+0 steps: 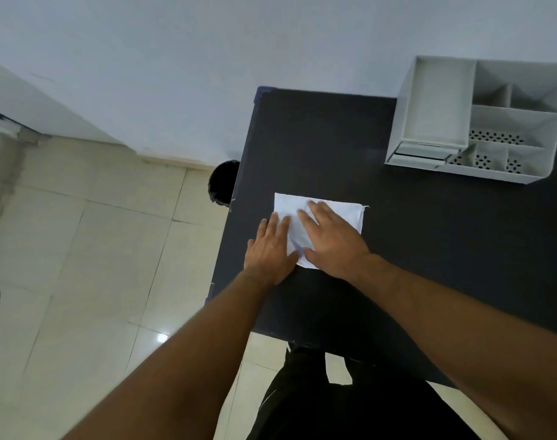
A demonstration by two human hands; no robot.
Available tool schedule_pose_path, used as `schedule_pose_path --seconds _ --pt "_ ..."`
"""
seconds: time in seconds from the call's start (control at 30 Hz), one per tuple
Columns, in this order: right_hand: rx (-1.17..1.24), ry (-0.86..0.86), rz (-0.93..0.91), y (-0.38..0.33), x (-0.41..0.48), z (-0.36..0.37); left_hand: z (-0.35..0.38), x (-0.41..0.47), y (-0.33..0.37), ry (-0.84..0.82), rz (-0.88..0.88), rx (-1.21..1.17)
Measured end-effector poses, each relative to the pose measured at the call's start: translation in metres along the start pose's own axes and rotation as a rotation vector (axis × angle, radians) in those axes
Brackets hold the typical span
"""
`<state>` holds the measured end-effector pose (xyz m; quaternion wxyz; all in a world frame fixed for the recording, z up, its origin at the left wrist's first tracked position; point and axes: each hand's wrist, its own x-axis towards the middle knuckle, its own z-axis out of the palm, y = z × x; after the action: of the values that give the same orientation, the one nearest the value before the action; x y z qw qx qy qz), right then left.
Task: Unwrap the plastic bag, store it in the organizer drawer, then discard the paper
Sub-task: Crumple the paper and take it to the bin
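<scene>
Folded white paper (331, 214) flat on the dark bench (429, 249), near the left edge, at about 8 o'clock from the grey organizer (435, 115). Plastic bag not visible; presumably wrapped inside the folds, but cannot tell.

Likely handling: very light, thin, limp once opened. Creases probably springy, so flaps may fold back unless pinned. Smooth bench, so the packet may slide under a sideways push. Bag inside, if there, probably slick and soft, prone to slipping out once the wrap loosens. Nothing fragile; tearing the paper the only real risk. Best hold: a pinch on a free flap edge or corner, the loose corner at 2 o'clock looking the easiest, with the other palm pressing the packet down. No rim to grab while flat, so a fingernail lift under an edge probably needed first.

Left hand (272, 249): open, fingers straight and close together, palm down, lying on the 8 o'clock corner, partly on paper, partly on bench. Right hand (331, 239): open, fingers spread slightly, flat over the middle and lower part. Both pressing, neither gripping. Thumbs nearly meeting at the 6 o'clock edge.

Black bin (223, 182) on the floor, at 10 o'clock from the paper.
</scene>
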<state>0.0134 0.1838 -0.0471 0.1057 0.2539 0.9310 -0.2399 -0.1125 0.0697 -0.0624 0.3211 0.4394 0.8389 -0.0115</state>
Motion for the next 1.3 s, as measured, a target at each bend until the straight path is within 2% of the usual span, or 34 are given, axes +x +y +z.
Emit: schedule_pose_path --seconds 0.1,0.2,0.3,0.37,0.5,0.6,0.67,0.77,0.8,0.87,0.97,1.0,1.13,1.2,1.3 --pt "-0.148 -0.195 0.209 -0.003 0.01 0.006 0.005 0.003 -0.001 0.044 0.001 0.108" --pt "-0.232 -0.194 0.254 -0.004 0.011 0.009 0.003 0.006 0.008 0.153 0.02 0.198" --pt "-0.115 -0.196 0.295 -0.012 0.016 0.011 0.003 0.01 0.006 0.194 0.043 0.108" --pt "0.154 -0.115 0.395 -0.016 0.017 0.014 0.002 0.012 0.005 0.151 -0.001 -0.097" --pt "1.076 0.074 0.715 -0.026 0.018 0.009 -0.006 0.003 0.005 -0.084 -0.167 -0.865" --pt "1.36 0.089 0.729 -0.032 0.016 -0.002 -0.018 -0.007 -0.001 -0.267 -0.288 -1.304" --pt "1.499 0.04 0.675 -0.035 0.012 -0.012 -0.026 -0.014 -0.011 -0.338 -0.301 -1.45" --pt "1.688 -0.203 0.542 -0.039 0.003 -0.029 -0.036 -0.025 -0.026 -0.271 -0.251 -1.427" --pt "1.675 -0.263 0.512 -0.044 0.0 -0.034 -0.041 -0.031 -0.029 -0.221 -0.232 -1.369" --pt "1.455 -0.253 0.461 -0.055 -0.005 -0.039 -0.048 -0.037 -0.032 -0.112 -0.199 -1.222" --pt "0.922 0.034 0.329 -0.071 -0.012 -0.04 -0.062 -0.047 -0.032 0.009 -0.156 -1.089" --pt "0.823 0.091 0.294 -0.074 -0.014 -0.041 -0.068 -0.051 -0.031 0.029 -0.136 -1.066" --pt "0.766 -0.03 0.182 -0.088 -0.028 -0.047 -0.085 -0.07 -0.026 -0.008 -0.085 -0.943" --pt "0.69 0.058 0.163 -0.093 -0.034 -0.046 -0.089 -0.079 -0.026 -0.079 -0.092 -0.998" --pt "0.665 0.226 0.209 -0.097 -0.047 -0.048 -0.092 -0.108 -0.033 -0.136 -0.128 -1.26"
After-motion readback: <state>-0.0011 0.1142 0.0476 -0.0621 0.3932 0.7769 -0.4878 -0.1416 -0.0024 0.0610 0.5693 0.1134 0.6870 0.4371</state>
